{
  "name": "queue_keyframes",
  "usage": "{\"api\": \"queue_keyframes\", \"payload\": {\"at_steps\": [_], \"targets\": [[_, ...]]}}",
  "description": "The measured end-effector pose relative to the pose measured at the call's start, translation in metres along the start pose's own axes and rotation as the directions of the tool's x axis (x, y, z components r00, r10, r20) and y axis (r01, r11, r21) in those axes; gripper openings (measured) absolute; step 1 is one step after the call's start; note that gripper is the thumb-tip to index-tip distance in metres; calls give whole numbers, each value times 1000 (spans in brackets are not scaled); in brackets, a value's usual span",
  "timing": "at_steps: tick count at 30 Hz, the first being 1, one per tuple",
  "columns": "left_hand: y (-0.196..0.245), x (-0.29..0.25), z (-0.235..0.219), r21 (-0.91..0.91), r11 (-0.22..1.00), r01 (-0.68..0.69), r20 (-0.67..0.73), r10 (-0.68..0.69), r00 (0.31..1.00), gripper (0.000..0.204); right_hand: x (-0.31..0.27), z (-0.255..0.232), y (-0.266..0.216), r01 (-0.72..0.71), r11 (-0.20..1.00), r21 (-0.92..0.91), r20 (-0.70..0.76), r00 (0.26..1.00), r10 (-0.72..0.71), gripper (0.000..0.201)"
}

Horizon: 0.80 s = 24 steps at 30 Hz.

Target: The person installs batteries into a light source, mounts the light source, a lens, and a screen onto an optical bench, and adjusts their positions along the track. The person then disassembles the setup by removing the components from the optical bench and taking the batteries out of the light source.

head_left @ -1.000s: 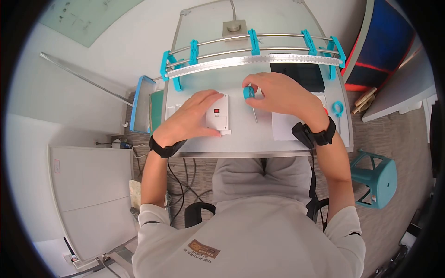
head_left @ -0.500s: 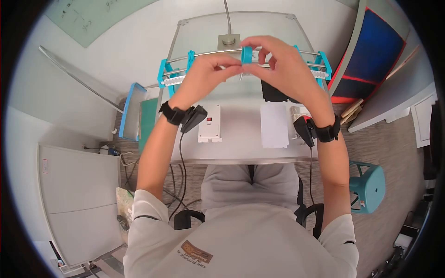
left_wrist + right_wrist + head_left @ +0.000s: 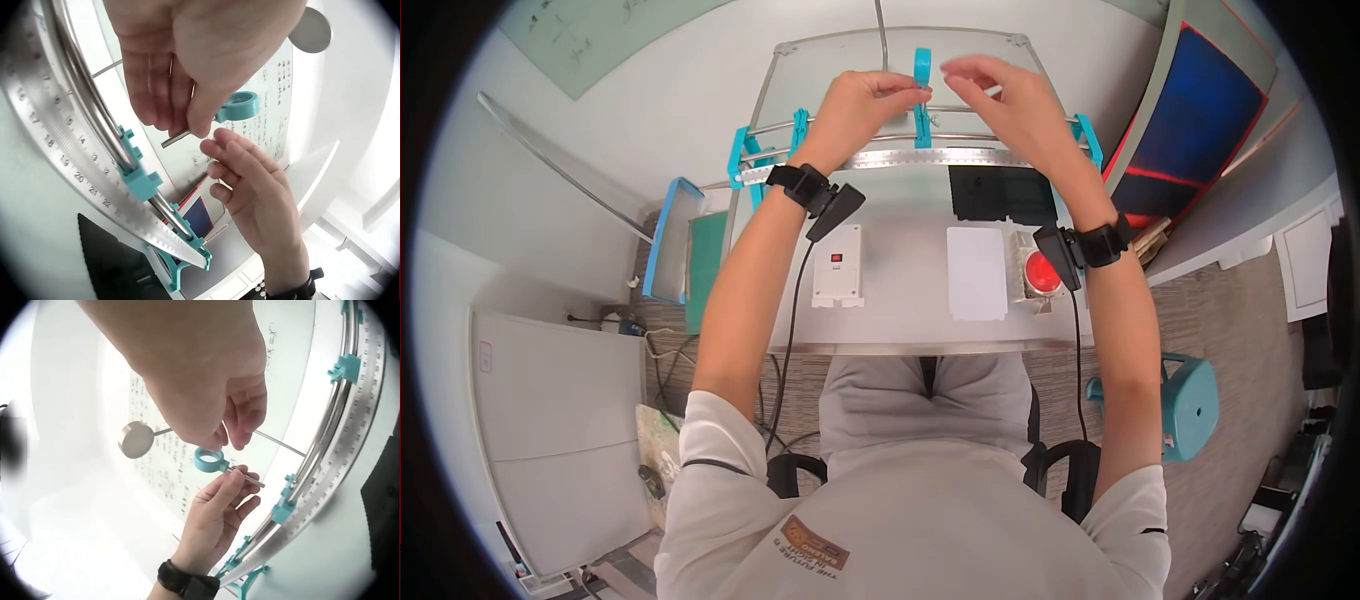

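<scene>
A teal ring (image 3: 923, 66) on a thin metal rod (image 3: 254, 481) stands upright above the rails of a bench. My left hand (image 3: 860, 105) pinches the rod just below the ring, between thumb and fingers. Past the fingertips, the rod's lower end sticks out in both wrist views. My right hand (image 3: 1012, 108) is beside the ring on the right, fingers loosely bent and holding nothing, with a gap to the ring in the head view. Right below the left fingertips sits the middle teal slider (image 3: 922, 130) on the rails. A metal ruler (image 3: 930, 158) runs along the bench's near side.
A white box with a red switch (image 3: 837, 270) lies front left on the table. Farther right are a white card (image 3: 977, 272), a red dome button (image 3: 1043, 270) and a black flat sheet (image 3: 1000, 193). More teal sliders (image 3: 345, 367) sit along the rails.
The right hand lifted the ring and rod from over the table to above the bench. The left hand left the white box and took the rod; the right hand then let go and drew aside.
</scene>
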<state>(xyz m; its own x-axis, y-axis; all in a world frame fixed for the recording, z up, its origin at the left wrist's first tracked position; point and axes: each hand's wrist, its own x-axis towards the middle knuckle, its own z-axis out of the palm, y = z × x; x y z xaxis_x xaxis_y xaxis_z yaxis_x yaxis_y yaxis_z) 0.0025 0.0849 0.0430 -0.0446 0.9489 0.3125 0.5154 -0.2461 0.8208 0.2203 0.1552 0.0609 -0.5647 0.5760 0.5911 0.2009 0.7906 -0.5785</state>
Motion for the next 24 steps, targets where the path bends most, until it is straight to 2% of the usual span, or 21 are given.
{"api": "queue_keyframes", "payload": {"at_steps": [4,7,10,18,24], "targets": [[-12,0,3,2,1000,-2,10,2,1000,25,-10,9,17,-77,990,-121,91,992,89,22],[-17,1,5,-19,1000,-5,20,5,1000,25,-15,16,23,-84,976,-200,136,984,113,23],[-19,3,8,-49,999,1,20,0,1000,25,-18,21,25,-123,967,-222,161,974,161,24],[-25,3,8,-96,995,24,8,-23,1000,26,-15,26,29,-60,963,-261,162,981,105,23],[-33,4,10,-67,998,-14,20,15,1000,26,-14,26,32,-35,963,-267,167,983,81,23]]}}
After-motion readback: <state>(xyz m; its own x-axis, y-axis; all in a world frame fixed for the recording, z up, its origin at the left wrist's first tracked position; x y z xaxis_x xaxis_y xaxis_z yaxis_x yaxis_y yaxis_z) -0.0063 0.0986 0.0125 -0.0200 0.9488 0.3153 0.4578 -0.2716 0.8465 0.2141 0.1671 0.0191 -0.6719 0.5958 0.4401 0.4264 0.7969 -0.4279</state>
